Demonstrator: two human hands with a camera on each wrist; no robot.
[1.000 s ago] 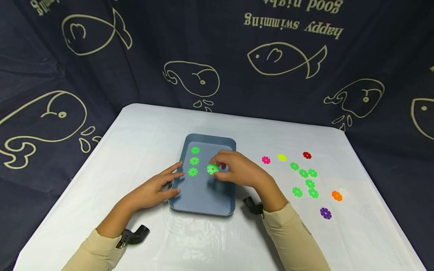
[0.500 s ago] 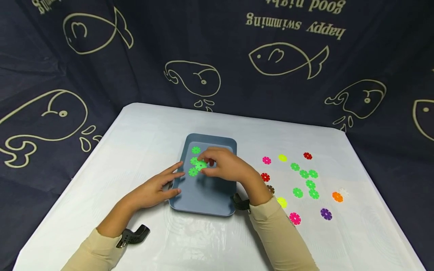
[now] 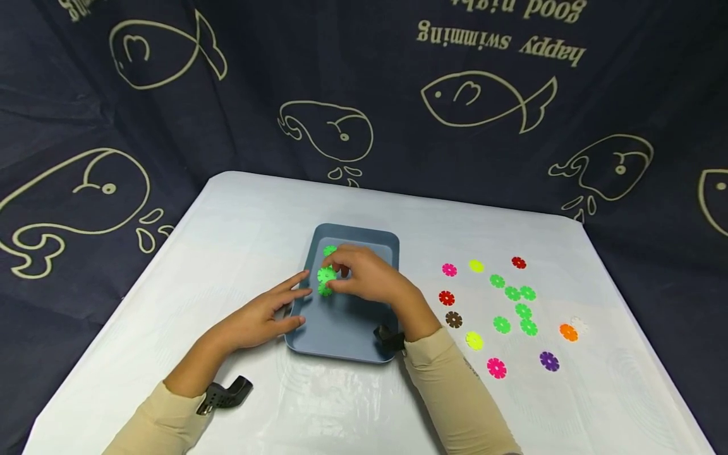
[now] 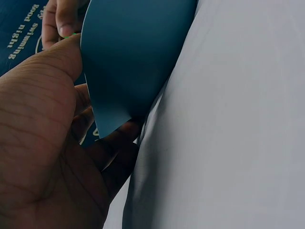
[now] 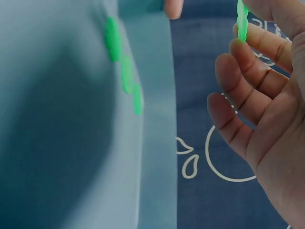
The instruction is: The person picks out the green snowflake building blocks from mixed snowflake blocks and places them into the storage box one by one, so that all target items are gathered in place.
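A blue-grey tray (image 3: 347, 338) lies on the white table, its wall (image 4: 133, 62) large in the left wrist view. My left hand (image 3: 258, 322) rests at its left edge, fingers spread and touching the rim. My right hand (image 3: 366, 275), over the tray, pinches a green notched plastic disc (image 3: 327, 275) between thumb and fingertips. The right wrist view shows this held disc (image 5: 242, 21) edge-on, apart from the tray floor. Three green discs (image 5: 113, 39) lie in a row along the tray's left side. In the head view the held disc partly covers this row.
Right of the tray are loose notched discs: several green ones (image 3: 512, 293), pink (image 3: 497, 368), yellow (image 3: 474, 340), red (image 3: 446, 297), brown (image 3: 453, 319), purple (image 3: 549, 361), orange (image 3: 569, 332) and white (image 3: 579, 325). A dark patterned cloth (image 3: 398, 151) hangs behind the table.
My right hand has moved left across the tray with the green disc, from the tray's right half to above the row. The left hand stays at the rim.
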